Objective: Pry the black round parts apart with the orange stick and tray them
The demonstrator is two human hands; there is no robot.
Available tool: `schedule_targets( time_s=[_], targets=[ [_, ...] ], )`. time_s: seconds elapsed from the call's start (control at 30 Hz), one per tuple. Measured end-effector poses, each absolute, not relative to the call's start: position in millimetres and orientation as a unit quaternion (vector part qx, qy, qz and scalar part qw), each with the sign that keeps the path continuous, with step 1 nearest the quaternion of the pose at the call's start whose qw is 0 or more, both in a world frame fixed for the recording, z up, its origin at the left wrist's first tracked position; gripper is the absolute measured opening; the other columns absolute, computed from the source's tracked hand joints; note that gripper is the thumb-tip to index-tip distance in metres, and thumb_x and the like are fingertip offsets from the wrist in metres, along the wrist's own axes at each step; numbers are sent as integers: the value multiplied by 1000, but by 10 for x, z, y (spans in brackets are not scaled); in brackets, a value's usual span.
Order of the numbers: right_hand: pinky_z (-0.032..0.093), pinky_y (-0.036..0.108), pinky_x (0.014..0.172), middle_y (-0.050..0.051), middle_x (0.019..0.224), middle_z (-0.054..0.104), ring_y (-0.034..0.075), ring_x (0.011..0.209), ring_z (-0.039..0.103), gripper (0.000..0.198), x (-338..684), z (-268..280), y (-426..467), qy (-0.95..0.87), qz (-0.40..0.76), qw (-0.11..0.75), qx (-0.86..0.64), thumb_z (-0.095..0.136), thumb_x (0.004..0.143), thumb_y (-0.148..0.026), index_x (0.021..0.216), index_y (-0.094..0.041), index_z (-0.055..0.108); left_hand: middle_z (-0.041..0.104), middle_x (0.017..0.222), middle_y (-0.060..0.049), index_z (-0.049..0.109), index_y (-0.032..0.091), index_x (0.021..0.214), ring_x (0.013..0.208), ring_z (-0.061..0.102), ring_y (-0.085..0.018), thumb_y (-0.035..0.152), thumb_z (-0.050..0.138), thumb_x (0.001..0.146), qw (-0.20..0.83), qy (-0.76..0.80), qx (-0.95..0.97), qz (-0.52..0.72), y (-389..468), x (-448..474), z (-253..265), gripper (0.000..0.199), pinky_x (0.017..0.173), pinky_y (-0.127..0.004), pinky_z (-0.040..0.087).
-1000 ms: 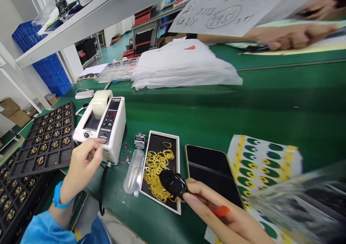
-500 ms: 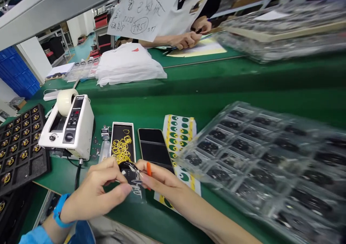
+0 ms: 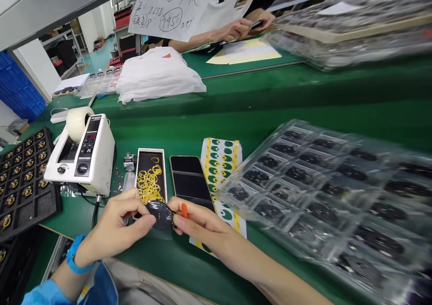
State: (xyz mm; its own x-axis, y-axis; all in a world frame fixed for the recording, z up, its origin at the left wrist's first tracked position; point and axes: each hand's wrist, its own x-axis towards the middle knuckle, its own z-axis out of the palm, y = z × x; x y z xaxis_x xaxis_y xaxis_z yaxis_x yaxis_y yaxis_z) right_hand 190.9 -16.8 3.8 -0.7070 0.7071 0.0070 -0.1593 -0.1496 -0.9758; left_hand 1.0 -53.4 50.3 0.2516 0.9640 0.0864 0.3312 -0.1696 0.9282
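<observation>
A glossy, round black part (image 3: 160, 214) is held between both hands above the near part of the bench. My left hand (image 3: 126, 221), with a blue band at the wrist, pinches its left edge between thumb and fingers. On the opposite edge, my right hand (image 3: 199, 224) is closed with thumb and fingertips. A flat orange piece (image 3: 184, 210) sticks up between the right hand's fingers; the rest of it is hidden. Just behind the hands lies a white-rimmed box (image 3: 164, 174) of yellow rings (image 3: 150, 183). A phone (image 3: 189, 179) lies beside it.
A white tape dispenser (image 3: 84, 161) and a black foam tray (image 3: 25, 174) of round parts stand at left. Right of the phone is a sticker sheet (image 3: 221, 161). Clear plastic trays (image 3: 303, 179) fill the right side. Across the bench, another person's hands (image 3: 241, 28) work near paper.
The black part has turned so its dark face shows. The clear film with white marks that hung below it is no longer visible. Both hands still grip the part.
</observation>
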Motion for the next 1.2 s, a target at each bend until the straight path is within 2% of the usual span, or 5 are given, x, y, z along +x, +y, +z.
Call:
schedule_targets(
  time_s=[0.3, 0.47, 0.7, 0.9, 1.2],
  targets=[
    [32, 27, 60, -4, 69, 32, 13, 64, 32, 48, 1889, 34, -163, -582, 719, 290, -245, 52, 86, -68, 76, -21, 47, 42, 66, 2, 54, 16, 60, 60, 37, -11, 24, 57, 85, 434, 493, 658, 369, -528, 5, 500, 26, 55, -24, 29],
    [32, 28, 62, -3, 71, 34, 14, 66, 32, 49, 1890, 89, -177, -572, 723, 285, -264, 55, 82, -70, 74, -22, 48, 40, 64, 2, 54, 16, 58, 60, 37, -11, 27, 57, 85, 422, 502, 658, 371, -532, 6, 479, 29, 55, -24, 30],
    [32, 28, 64, -3, 71, 33, 15, 68, 31, 52, 1900, 22, -178, -571, 720, 273, -284, 54, 81, -72, 72, -22, 41, 39, 64, 2, 53, 16, 59, 59, 37, -11, 25, 57, 85, 417, 503, 660, 370, -521, 12, 440, 27, 55, -25, 29],
    [33, 27, 63, -3, 72, 35, 14, 67, 33, 47, 1893, -7, -177, -574, 720, 287, -264, 53, 85, -67, 76, -21, 47, 39, 65, 2, 51, 16, 58, 59, 36, -11, 25, 57, 84, 406, 508, 656, 383, -525, 39, 431, 28, 54, -24, 29],
    [33, 27, 62, -3, 71, 34, 14, 65, 32, 49, 1892, -28, -176, -581, 712, 284, -273, 51, 84, -70, 76, -22, 48, 36, 60, 3, 50, 17, 55, 56, 33, -10, 29, 60, 83, 379, 527, 649, 397, -532, 75, 411, 32, 51, -24, 28]
  ],
)
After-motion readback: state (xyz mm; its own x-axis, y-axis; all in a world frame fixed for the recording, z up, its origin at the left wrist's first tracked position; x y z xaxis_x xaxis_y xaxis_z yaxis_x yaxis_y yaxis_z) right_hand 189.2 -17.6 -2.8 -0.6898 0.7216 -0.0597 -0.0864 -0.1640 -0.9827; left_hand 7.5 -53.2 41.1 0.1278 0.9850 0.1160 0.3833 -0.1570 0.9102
